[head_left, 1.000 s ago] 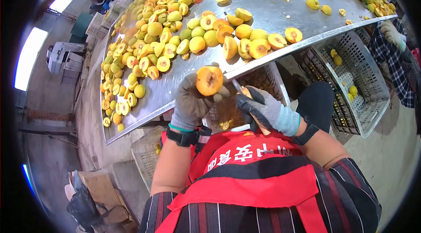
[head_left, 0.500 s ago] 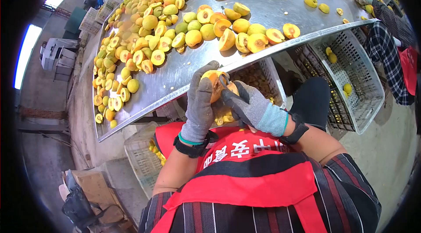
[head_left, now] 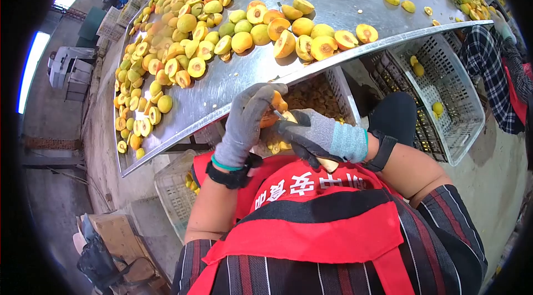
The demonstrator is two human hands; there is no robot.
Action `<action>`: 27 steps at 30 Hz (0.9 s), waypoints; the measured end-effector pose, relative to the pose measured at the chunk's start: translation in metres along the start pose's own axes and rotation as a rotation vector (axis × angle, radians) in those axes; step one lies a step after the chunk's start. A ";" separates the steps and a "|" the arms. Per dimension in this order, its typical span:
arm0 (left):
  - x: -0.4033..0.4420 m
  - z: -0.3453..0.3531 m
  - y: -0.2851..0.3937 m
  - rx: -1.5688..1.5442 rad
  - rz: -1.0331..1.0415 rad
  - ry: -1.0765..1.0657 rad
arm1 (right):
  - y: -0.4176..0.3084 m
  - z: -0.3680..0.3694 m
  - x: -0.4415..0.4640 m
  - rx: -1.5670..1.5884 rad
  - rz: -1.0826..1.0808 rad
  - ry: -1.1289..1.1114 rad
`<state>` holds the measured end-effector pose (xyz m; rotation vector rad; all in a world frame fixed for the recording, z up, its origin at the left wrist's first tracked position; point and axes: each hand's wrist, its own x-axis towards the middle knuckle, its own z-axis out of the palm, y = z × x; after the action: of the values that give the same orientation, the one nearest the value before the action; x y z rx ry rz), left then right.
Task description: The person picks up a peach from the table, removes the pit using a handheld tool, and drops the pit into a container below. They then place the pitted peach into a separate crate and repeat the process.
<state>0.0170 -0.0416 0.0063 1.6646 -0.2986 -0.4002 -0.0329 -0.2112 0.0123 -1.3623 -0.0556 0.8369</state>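
In a grey glove, my left hand [head_left: 248,121] is closed round a cut orange fruit half [head_left: 276,107], just off the front edge of the metal table [head_left: 222,85]. My right hand [head_left: 312,135], also gloved, grips a tool with a pale handle [head_left: 327,165]. The tool's thin metal tip reaches the fruit's cut side, and my fingers cover part of both. Halved yellow-green and orange fruit [head_left: 241,42] lie across the table beyond my hands.
Below the table edge sits a crate of fruit scraps [head_left: 347,95]. A white crate [head_left: 463,107] stands to the right, another [head_left: 176,195] at lower left. A co-worker in plaid [head_left: 482,67] is at the far right. Cardboard [head_left: 117,239] lies at lower left.
My left hand has turned the fruit from facing up to sideways, and the tool's tip has come to it. The co-worker's hand reached over the table, then drew back.
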 end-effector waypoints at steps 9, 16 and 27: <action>0.004 0.020 -0.004 -0.267 0.078 0.201 | 0.000 0.007 0.011 -0.046 -0.096 0.087; 0.009 0.016 -0.015 -0.047 0.137 0.218 | -0.006 -0.001 0.013 -0.373 -0.152 0.002; 0.010 0.006 -0.001 -0.168 -0.069 -0.142 | 0.022 -0.013 0.009 0.594 0.018 -0.337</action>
<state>0.0236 -0.0509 0.0034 1.4873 -0.3048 -0.5814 -0.0311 -0.2179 -0.0137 -0.6603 -0.0508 0.9936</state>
